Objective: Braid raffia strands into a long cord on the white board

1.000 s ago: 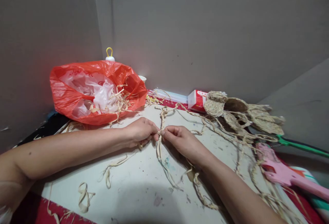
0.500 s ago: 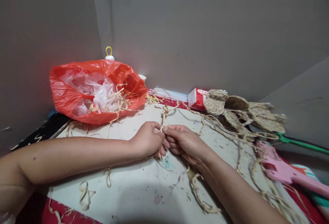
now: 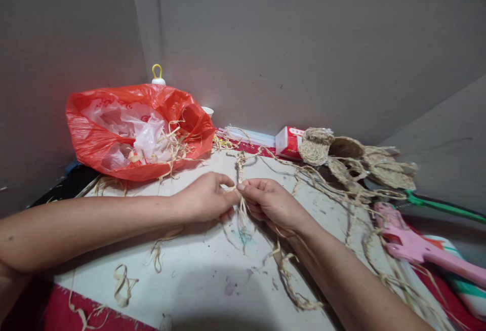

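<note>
Head view: your left hand (image 3: pixel 205 197) has uncurled, baring loose strands (image 3: pixel 243 213), grip unclear; your right hand (image 3: pixel 271 203) pinches the braid (image 3: pixel 240 168).

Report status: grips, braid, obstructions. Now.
Left grip holding a pale strand. Right grip pinching the braid at its near end, loose strands trailing. Red bag off to the left, apart from braid; nothing seen blocking.
</note>
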Available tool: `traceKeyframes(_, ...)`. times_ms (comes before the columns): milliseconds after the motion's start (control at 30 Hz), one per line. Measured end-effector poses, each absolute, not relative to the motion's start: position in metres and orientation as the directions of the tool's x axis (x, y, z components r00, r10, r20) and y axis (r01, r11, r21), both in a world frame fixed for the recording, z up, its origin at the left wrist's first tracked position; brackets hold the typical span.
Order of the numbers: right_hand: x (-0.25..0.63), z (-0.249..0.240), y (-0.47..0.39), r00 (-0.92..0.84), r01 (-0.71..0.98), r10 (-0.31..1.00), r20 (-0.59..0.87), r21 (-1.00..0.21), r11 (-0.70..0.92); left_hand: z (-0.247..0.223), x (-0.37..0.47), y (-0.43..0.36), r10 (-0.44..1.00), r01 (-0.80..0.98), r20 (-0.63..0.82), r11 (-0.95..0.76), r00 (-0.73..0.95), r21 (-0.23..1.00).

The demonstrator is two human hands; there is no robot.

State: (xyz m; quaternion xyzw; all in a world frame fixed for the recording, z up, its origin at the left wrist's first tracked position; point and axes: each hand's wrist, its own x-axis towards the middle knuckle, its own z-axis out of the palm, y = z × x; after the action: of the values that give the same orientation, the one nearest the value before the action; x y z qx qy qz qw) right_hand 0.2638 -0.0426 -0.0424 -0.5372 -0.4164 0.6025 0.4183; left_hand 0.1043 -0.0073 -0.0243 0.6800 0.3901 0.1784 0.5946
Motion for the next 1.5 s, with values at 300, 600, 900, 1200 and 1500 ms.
traceKeyframes(300, 0.267, -0.043, -0.042, -0.121, -0.021, 0.941, -0.317, -0.947, -0.322, -0.020, 0.116, 0.014, 0.602, 0.207, -0.449, 0.429, 0.660, 0.879)
traceKeyframes(600, 0.277, -0.045, -0.040, -0.187, 0.014, 0.915, -0.358, -0.932, -0.362, -0.032, 0.118, 0.012, 0.561, 0.281, -0.380, 0.258, 0.735, 0.924)
traceKeyframes(900, 0.280, -0.038, -0.041, -0.202, 0.041, 0.906, -0.371, -0.928, -0.371, -0.024, 0.117, 0.033, 0.468, 0.319, -0.349, 0.144, 0.812, 0.937)
traceKeyframes(1200, 0.278, -0.036, -0.041, -0.223, 0.037, 0.898, -0.380, -0.924, -0.382, -0.026, 0.120, 0.028, 0.599, 0.347, -0.334, 0.098, 0.728, 0.933)
traceKeyframes(1500, 0.282, -0.037, -0.040, -0.229, 0.065, 0.900, -0.372, -0.928, -0.367, -0.032, 0.118, 0.033, 0.389, 0.317, -0.486, 0.423, 0.783, 0.849)
